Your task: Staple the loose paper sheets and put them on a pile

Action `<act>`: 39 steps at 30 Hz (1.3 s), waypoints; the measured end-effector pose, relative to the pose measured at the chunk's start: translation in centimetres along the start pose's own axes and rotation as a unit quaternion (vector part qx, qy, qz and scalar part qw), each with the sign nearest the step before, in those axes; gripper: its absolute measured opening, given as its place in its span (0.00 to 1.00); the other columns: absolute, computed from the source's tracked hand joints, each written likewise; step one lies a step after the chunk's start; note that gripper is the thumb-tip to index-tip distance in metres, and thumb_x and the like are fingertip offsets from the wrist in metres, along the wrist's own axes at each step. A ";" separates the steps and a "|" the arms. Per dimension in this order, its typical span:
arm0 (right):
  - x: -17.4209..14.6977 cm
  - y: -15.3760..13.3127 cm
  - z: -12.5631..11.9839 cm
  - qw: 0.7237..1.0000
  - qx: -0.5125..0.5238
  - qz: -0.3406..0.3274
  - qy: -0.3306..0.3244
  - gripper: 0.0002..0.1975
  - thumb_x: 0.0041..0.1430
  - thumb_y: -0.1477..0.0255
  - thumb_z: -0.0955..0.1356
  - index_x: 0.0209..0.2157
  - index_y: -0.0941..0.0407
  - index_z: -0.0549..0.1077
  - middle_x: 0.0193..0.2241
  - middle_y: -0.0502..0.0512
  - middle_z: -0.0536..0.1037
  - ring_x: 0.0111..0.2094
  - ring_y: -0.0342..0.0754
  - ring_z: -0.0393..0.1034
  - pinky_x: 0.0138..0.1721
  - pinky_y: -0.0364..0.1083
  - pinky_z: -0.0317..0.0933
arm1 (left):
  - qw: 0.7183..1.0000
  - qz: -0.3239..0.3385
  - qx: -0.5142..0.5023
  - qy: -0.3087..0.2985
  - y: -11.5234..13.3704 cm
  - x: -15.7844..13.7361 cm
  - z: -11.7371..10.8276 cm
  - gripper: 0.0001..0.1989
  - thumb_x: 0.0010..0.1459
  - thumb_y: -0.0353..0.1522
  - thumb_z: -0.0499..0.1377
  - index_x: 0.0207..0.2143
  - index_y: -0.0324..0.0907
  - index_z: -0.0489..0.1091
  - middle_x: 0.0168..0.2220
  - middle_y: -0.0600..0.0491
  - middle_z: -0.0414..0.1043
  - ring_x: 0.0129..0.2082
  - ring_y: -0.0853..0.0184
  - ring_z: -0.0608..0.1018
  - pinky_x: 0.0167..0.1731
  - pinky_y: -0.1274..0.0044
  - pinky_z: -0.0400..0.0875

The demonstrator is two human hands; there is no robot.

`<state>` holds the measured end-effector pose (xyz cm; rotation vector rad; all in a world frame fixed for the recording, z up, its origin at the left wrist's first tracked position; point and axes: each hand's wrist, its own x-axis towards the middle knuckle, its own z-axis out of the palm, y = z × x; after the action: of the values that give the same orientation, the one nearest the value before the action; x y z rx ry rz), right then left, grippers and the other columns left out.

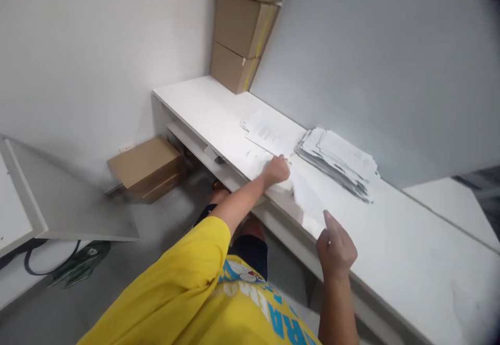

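Observation:
A white sheet of paper (308, 195), partly blurred, stretches at a slant between my two hands over the front of the white table. My left hand (276, 170) is closed at the sheet's far-left end, its fingertips partly hidden. At the near-right corner, my right hand (336, 245) pinches the paper between thumb and bent fingers. Just beyond my left hand, printed sheets (267, 130) lie flat on the table. To their right, behind the held paper, rests a thick, uneven stack of papers (338, 160).
The long white table (406, 251) runs along a grey partition (375, 69). Cardboard boxes (238, 32) are stacked at its far end. More flat cardboard (146, 168) sits on the floor at left, near a grey panel (74, 194). A shelf (203, 152) runs below the tabletop.

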<state>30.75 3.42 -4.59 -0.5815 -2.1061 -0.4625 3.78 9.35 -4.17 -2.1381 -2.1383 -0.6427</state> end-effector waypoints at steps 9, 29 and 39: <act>-7.2 -5.3 -4.5 0.994 -0.081 0.041 -0.069 0.25 0.63 0.85 0.62 0.60 0.58 0.68 0.51 0.62 0.79 0.52 0.52 0.75 0.54 0.49 0.70 | 1.000 0.006 0.012 -0.025 -0.2 1.6 0.9 0.14 0.67 0.30 0.51 0.49 0.34 0.70 0.50 0.38 0.71 0.55 0.51 0.68 0.52 0.65 0.62; -11.7 -4.1 -1.0 0.967 -0.117 0.223 -0.032 0.24 0.65 0.80 0.58 0.59 0.59 0.73 0.48 0.64 0.80 0.44 0.54 0.80 0.36 0.44 0.74 | 1.000 -0.008 0.021 -0.022 -0.5 1.3 1.1 0.13 0.66 0.27 0.49 0.46 0.35 0.71 0.46 0.40 0.71 0.51 0.53 0.69 0.47 0.67 0.62; -11.5 -5.2 -0.8 0.953 -0.076 0.290 0.034 0.22 0.69 0.74 0.58 0.56 0.63 0.75 0.45 0.67 0.81 0.38 0.57 0.81 0.32 0.47 0.73 | 0.996 0.034 -0.078 0.000 1.8 -2.2 -1.0 0.12 0.65 0.25 0.48 0.41 0.38 0.72 0.43 0.43 0.73 0.48 0.57 0.71 0.49 0.69 0.63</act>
<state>34.18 -4.01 -14.29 -1.2080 -1.7325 -0.2975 5.35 6.90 -3.50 -2.2757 -2.0699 -0.8282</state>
